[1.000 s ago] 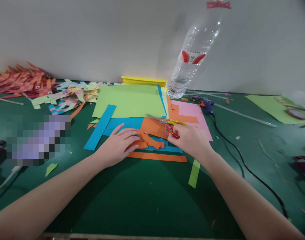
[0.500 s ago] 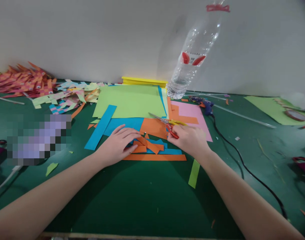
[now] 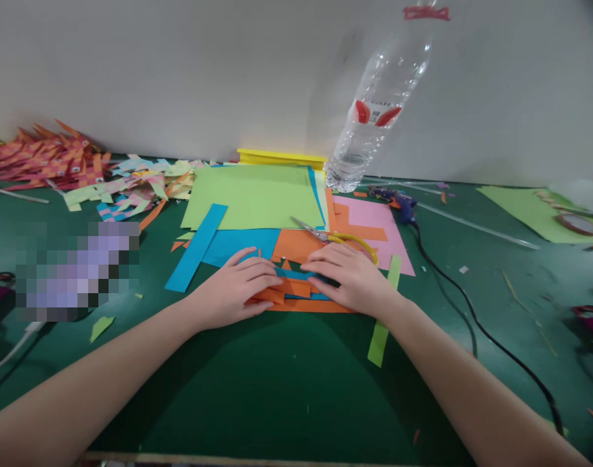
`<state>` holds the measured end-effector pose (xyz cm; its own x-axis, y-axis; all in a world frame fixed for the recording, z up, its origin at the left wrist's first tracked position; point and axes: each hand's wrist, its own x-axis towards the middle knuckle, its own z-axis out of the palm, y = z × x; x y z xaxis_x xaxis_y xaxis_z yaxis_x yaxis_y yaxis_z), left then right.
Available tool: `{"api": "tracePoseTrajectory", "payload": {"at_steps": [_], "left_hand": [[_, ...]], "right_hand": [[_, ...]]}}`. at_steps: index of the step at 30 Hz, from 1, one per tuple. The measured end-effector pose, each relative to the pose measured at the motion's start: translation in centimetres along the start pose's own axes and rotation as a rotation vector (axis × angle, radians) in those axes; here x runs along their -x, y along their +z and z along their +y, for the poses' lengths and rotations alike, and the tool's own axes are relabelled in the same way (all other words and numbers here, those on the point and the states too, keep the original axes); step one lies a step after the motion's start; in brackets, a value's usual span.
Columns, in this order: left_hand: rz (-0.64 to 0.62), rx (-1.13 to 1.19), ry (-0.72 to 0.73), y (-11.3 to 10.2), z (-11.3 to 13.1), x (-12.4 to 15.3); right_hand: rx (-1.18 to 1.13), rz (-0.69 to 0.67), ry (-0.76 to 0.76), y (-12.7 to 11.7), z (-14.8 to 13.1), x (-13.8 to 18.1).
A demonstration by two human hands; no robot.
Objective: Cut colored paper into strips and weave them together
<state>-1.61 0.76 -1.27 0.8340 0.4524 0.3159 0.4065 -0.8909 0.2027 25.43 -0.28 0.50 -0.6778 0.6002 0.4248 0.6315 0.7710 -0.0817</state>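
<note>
Both my hands lie on a small heap of cut paper on the green table (image 3: 277,389). My left hand (image 3: 235,285) rests flat, fingers stretched over short orange strips (image 3: 289,288). My right hand (image 3: 349,275) is also flat and open, fingertips on a blue strip (image 3: 293,274) that crosses the orange pieces. A long orange strip (image 3: 310,307) lies under both hands. Yellow-handled scissors (image 3: 337,237) lie free on the orange sheet (image 3: 296,243) just beyond my right hand.
A light green sheet (image 3: 252,194), a pink sheet (image 3: 376,220) and a long blue strip (image 3: 196,246) lie behind the hands. A plastic bottle (image 3: 378,110) stands by the wall. A glue gun (image 3: 396,198) with black cable (image 3: 471,318) lies right. Woven paper pieces (image 3: 58,162) are piled far left.
My right hand has let go of the scissors, which now lie on the table, and moved left onto the strips. My left hand stayed on the orange pieces.
</note>
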Motion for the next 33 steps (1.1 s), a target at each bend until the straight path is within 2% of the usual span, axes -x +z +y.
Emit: {"api": "tracePoseTrajectory", "payload": {"at_steps": [4,21,27,33], "left_hand": [[0.008,0.022,0.054,-0.2,0.2,-0.1],[0.119,0.055,0.155,-0.9,1.1,-0.2],[0.215,-0.063,0.136,-0.7,0.9,-0.3],[0.191,-0.039,0.073,-0.5,0.5,-0.2]], "right_hand": [[-0.029,-0.07,-0.06,0.8,-0.4,-0.2],[-0.006,-0.053,0.059,1.3,0.3,0.0],[-0.046,-0.05,0.073,1.3,0.3,0.0],[-0.162,-0.03,0.112,1.2,0.4,0.0]]}}
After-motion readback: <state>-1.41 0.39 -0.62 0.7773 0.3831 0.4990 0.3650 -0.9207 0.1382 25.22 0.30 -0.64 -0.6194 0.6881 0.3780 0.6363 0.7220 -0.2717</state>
